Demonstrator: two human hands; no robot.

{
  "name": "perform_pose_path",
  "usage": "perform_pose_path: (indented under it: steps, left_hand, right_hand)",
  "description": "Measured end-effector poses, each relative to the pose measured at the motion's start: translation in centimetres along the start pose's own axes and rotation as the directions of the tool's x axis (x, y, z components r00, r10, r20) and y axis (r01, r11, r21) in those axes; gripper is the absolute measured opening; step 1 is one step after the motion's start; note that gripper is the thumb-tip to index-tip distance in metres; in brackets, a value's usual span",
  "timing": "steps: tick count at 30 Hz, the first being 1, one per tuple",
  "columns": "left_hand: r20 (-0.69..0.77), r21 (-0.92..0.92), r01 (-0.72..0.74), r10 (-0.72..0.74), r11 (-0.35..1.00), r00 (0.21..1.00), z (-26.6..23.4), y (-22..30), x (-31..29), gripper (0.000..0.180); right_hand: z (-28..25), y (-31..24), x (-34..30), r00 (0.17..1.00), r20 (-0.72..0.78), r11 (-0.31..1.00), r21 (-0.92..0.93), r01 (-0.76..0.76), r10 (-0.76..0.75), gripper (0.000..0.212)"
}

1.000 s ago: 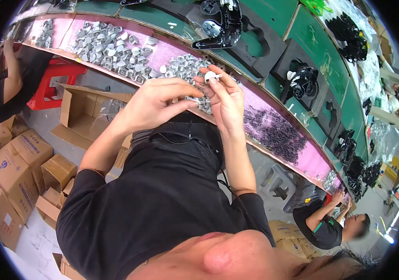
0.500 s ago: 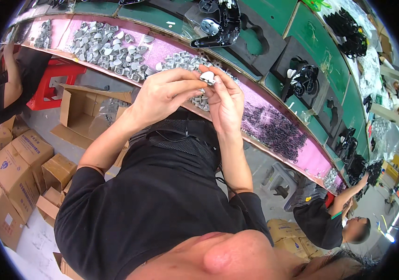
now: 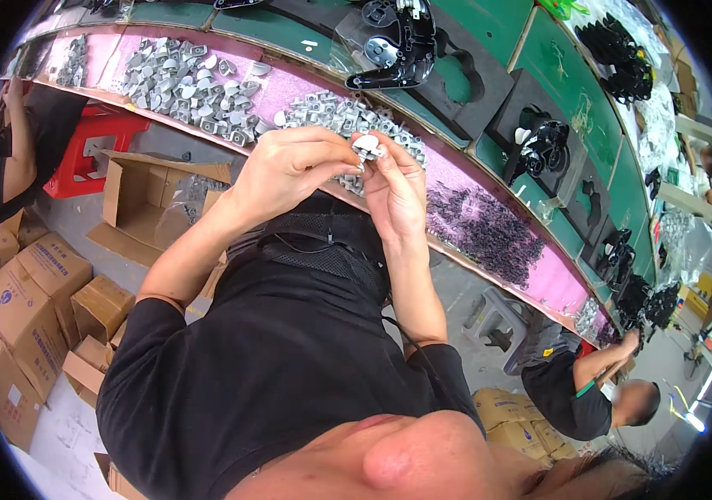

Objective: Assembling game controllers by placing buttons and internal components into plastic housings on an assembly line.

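A rounded, pale grey cap-like part [image 3: 365,145] is held above the near edge of the bench, between the fingertips of my right hand [image 3: 398,190]. My left hand [image 3: 293,167] is closed in a pinch right beside it, fingertips at the part's lower left side. Whatever small piece sits in that pinch is too small to make out. Behind my hands lies a heap of small grey fittings [image 3: 323,108] on the pink bench surface. Farther left spreads a larger pile of rounded grey caps [image 3: 193,92].
Many small black pieces [image 3: 489,229] lie to the right on the pink strip. Along the green bench [image 3: 506,162] stand black housings [image 3: 406,50] in dark foam trays. Cardboard boxes [image 3: 35,287], a red stool [image 3: 93,150] and a grey stool [image 3: 498,325] are below. Co-workers sit at both sides.
Both hands have shifted slightly left and down with the cap-like part. The left fingertips now show a little lower against it. The co-worker at right has lowered an arm.
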State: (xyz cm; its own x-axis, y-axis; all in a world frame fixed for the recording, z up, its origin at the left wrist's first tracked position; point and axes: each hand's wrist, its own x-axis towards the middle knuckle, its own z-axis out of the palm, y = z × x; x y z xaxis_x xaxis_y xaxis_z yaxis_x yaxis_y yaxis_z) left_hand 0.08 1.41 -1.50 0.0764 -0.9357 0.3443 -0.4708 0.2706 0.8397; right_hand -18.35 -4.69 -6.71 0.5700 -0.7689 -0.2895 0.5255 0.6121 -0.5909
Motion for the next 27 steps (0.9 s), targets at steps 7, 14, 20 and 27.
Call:
perform_pose_path:
  steps: [7, 14, 20, 27]
  left_hand:
    - [0.014, 0.001, 0.095, -0.095, 0.996, 0.995, -0.5, 0.4, -0.1, 0.024]
    - [0.025, 0.010, 0.018, -0.018, 1.000, 1.000, -1.0, 0.0, 0.8, 0.037]
    - [0.092, 0.027, -0.104, 0.101, 0.994, 0.991, -2.8, 1.1, 2.2, 0.040]
    - [0.028, -0.040, -0.168, 0.169, 0.985, 0.985, -4.9, 1.3, 3.0, 0.034]
  right_hand:
    - [-0.2, 0.3, -0.1, 0.999, 0.033, 0.996, -0.080, 0.041, -0.038, 0.030]
    - [-0.1, -0.5, 0.5, 0.991, 0.114, 0.997, 0.030, -0.077, 0.073, 0.023]
    - [0.7, -1.8, 0.9, 0.989, 0.135, 0.995, -0.095, -0.043, 0.055, 0.028]
    - [5.7, -6.9, 3.0, 0.963, 0.195, 0.888, -0.453, -0.081, 0.187, 0.034]
